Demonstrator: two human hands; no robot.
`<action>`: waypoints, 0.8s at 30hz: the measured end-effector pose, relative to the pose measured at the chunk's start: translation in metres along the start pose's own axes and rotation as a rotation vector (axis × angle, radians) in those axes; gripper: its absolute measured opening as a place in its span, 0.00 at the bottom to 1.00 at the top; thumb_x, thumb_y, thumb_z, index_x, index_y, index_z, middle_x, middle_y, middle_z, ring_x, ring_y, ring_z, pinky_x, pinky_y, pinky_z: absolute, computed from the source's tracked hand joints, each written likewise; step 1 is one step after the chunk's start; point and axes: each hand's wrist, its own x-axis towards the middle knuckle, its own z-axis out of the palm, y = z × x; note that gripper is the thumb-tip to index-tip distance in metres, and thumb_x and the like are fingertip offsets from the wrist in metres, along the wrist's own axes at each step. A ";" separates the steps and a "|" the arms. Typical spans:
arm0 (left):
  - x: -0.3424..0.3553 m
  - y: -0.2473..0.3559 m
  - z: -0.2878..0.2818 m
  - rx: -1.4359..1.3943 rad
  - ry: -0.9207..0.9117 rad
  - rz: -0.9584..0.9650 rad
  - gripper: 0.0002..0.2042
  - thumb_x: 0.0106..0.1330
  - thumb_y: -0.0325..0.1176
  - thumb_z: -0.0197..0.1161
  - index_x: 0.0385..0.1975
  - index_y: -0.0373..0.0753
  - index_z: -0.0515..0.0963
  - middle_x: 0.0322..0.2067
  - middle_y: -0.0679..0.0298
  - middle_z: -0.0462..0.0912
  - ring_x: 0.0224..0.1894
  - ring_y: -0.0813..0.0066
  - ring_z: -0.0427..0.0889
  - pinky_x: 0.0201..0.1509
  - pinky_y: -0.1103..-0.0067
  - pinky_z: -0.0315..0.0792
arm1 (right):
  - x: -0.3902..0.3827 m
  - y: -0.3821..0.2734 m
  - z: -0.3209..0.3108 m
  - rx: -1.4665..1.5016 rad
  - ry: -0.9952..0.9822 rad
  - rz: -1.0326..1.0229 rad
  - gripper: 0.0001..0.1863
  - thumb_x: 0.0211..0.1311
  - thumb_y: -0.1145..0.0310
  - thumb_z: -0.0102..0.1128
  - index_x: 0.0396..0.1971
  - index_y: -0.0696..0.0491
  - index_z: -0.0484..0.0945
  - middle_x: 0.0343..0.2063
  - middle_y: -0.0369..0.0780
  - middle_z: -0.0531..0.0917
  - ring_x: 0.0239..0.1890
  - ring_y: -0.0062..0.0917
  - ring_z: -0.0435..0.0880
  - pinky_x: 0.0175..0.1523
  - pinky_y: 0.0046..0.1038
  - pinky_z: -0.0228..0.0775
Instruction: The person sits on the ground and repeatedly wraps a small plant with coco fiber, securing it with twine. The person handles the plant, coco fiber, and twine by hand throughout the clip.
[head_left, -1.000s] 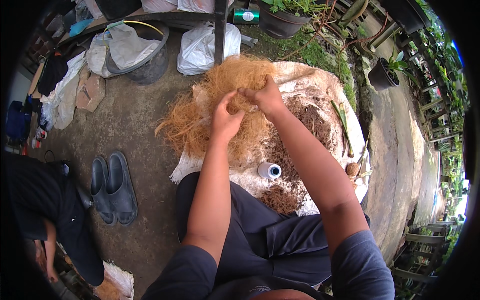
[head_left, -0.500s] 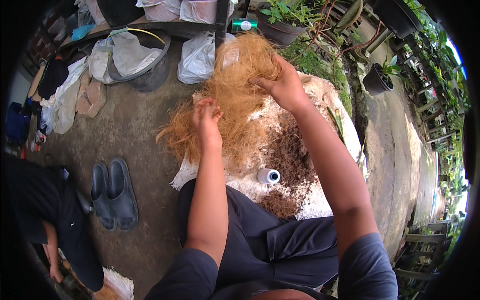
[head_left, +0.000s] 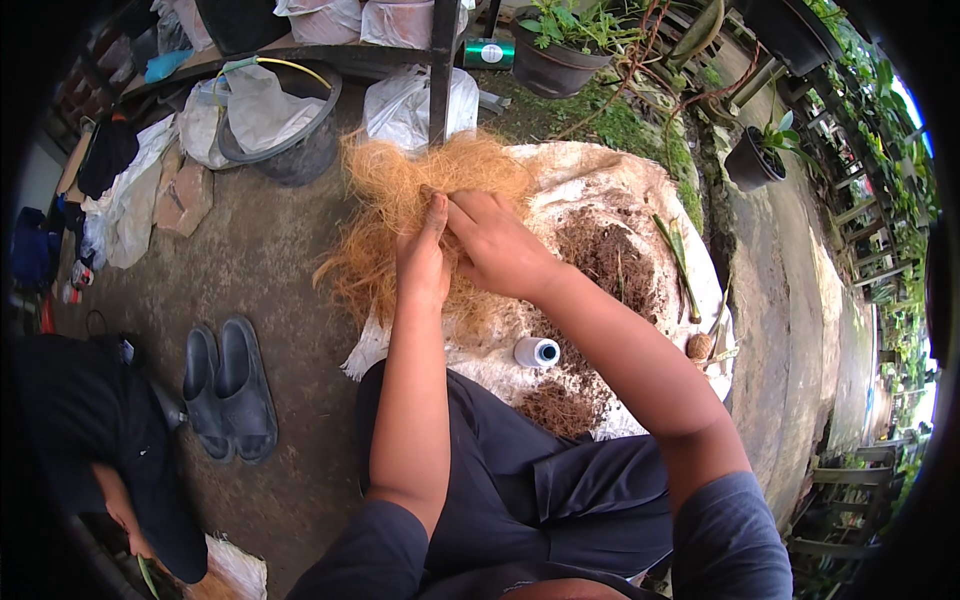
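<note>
A loose bundle of tan coconut fibre point(head_left: 430, 165) spreads ahead of me over the far left part of a white sack point(head_left: 560, 165). My left hand point(head_left: 424, 258) is closed on the fibre, thumb pointing up. Right against it, my right hand point(head_left: 498, 245) grips the same bundle with bent fingers. The fingertips are partly hidden in the strands. Below the hands a small white spool-like cylinder point(head_left: 537, 352) with a dark hole lies on the sack. Dark crumbly soil point(head_left: 615, 265) is heaped to the right of my hands, and a smaller brown clump point(head_left: 560, 408) lies nearer my legs.
Green leaf pieces point(head_left: 678, 265) and a brown round object point(head_left: 699, 346) lie at the sack's right edge. Dark slides point(head_left: 230, 390) stand left on the floor. Beyond are a black bucket point(head_left: 285, 150), a metal post point(head_left: 440, 80) and potted plants point(head_left: 565, 60). Another person point(head_left: 100, 450) sits at left.
My right hand has come down and left to meet my left hand. The raised fibre has been lowered and gathered between them. The other person's hand now has a green leaf beside it.
</note>
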 end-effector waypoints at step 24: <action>-0.005 -0.004 -0.004 0.728 -0.083 -0.141 0.23 0.72 0.36 0.67 0.62 0.31 0.75 0.59 0.59 0.82 0.60 0.66 0.79 0.66 0.70 0.72 | 0.052 0.057 -0.081 -0.103 -0.321 0.138 0.19 0.59 0.76 0.66 0.52 0.54 0.82 0.35 0.48 0.89 0.39 0.45 0.89 0.48 0.43 0.81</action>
